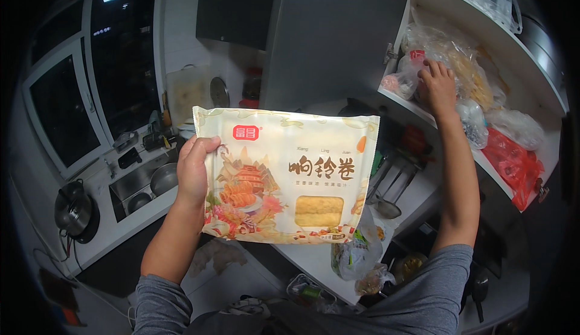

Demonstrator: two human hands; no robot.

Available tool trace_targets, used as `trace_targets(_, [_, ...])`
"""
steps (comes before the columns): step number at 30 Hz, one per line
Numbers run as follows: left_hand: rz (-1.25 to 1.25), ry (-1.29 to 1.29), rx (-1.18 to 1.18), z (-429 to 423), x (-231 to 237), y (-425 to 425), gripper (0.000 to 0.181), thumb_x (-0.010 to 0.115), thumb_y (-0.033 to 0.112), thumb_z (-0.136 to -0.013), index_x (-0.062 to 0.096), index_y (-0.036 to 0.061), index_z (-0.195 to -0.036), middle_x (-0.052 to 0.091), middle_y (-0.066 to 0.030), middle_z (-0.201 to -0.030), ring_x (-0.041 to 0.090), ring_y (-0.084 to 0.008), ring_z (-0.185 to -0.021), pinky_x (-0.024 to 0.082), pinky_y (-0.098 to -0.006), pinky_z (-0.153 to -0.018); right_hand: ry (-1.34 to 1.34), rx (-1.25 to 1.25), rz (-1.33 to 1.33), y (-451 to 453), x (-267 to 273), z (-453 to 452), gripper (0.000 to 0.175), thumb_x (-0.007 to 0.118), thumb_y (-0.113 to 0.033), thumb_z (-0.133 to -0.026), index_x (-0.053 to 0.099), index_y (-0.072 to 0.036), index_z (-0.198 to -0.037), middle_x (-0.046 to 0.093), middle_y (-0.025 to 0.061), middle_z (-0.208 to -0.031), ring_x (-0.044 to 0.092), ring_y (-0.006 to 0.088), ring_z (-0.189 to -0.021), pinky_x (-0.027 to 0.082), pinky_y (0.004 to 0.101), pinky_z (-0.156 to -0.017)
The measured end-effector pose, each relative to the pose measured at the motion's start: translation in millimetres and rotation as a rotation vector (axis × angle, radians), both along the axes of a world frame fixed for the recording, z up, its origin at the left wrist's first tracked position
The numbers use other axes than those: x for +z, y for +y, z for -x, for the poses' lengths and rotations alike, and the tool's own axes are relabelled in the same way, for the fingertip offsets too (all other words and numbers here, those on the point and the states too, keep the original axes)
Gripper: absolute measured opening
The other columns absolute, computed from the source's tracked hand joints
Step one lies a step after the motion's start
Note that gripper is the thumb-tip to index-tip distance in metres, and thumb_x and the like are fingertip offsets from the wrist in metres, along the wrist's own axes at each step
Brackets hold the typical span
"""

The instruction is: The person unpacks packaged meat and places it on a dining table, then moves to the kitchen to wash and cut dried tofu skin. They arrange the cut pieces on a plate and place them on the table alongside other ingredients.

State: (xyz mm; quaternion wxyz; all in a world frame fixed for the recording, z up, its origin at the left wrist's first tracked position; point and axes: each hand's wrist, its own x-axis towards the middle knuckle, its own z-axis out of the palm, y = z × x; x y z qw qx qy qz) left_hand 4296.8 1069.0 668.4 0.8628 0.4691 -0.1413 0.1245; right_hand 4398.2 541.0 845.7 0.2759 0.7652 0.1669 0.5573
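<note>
My left hand (195, 163) grips the left edge of a cream printed food packet (281, 176), thumb on its front. The packet is upright, bears writing and has a small window that shows yellow rolls. My right hand (437, 81) reaches into an open wall cabinet (426, 106), its fingers at clear plastic bags (408, 74) near a red label. Whether the fingers hold a bag I cannot tell. Beside that hand lie a bag of pale yellow food (478, 81), a knotted clear bag (471, 119) and a red plastic bag (512, 167).
The grey cabinet door (335, 36) stands open beside the shelf. At the left are a steel sink (122, 190) with pans and a pot (72, 212) on the counter. Ladles (389, 206) hang below the cabinet, above bagged food (358, 253) on a counter. A window (63, 104) is behind the sink.
</note>
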Motion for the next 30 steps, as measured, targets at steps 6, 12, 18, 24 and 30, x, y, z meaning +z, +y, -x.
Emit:
trace_targets(6, [0.017, -0.012, 0.002, -4, -6, 0, 0.039, 0.056, 0.012, -0.096, 0.061, -0.0069, -0.129, 0.071, -0.0166, -0.116, 0.072, -0.0245, -0.102, 0.057, -0.0352, -0.095, -0.027, 0.018, 0.029, 4, 0, 14, 0.026, 0.075, -0.011, -0.074, 0.072, -0.012, -0.099, 0.064, 0.0063, -0.133, 0.058, 0.0287, -0.124, 0.045, 0.0446, -0.098])
trace_targets(12, [0.06, -0.073, -0.07, 2, -1, -3, 0.05, 0.052, 0.011, -0.094, 0.057, -0.0093, -0.14, 0.068, -0.0194, -0.133, 0.07, -0.0259, -0.115, 0.055, -0.0363, -0.102, 0.028, 0.025, 0.048, 13, -14, 25, 0.037, 0.077, -0.012, -0.075, 0.074, -0.012, -0.112, 0.058, 0.0082, -0.149, 0.049, 0.0305, -0.144, 0.038, 0.0468, -0.117])
trace_targets(18, [0.043, -0.164, -0.24, -10, -5, -17, 0.064, 0.05, 0.013, -0.092, 0.047, -0.0146, -0.15, 0.051, -0.0179, -0.159, 0.062, -0.0276, -0.131, 0.047, -0.0376, -0.114, 0.017, 0.062, 0.045, 10, -33, 67, 0.059, 0.08, -0.008, -0.07, 0.07, -0.015, -0.128, 0.045, 0.0114, -0.164, 0.037, 0.0346, -0.156, 0.029, 0.0517, -0.127])
trace_targets(24, [-0.113, -0.189, -0.223, -19, -24, 12, 0.056, 0.054, 0.017, -0.093, 0.055, -0.0096, -0.142, 0.068, -0.0175, -0.13, 0.069, -0.0234, -0.112, 0.054, -0.0347, -0.101, -0.529, 0.203, -0.226, 61, -101, 216, 0.045, 0.072, -0.018, -0.086, 0.069, -0.004, -0.129, 0.043, 0.0257, -0.159, 0.035, 0.0432, -0.153, 0.027, 0.055, -0.125])
trace_targets(30, [-0.071, -0.27, -0.199, -33, -35, 2, 0.037, 0.057, 0.017, -0.095, 0.065, -0.0059, -0.123, 0.074, -0.0122, -0.112, 0.071, -0.0194, -0.098, 0.055, -0.0318, -0.092, -1.329, -0.178, -0.481, -12, -174, 516, 0.054, 0.065, -0.016, -0.101, 0.044, 0.006, -0.145, 0.049, 0.0268, -0.147, 0.055, 0.0345, -0.129, 0.047, 0.0478, -0.112])
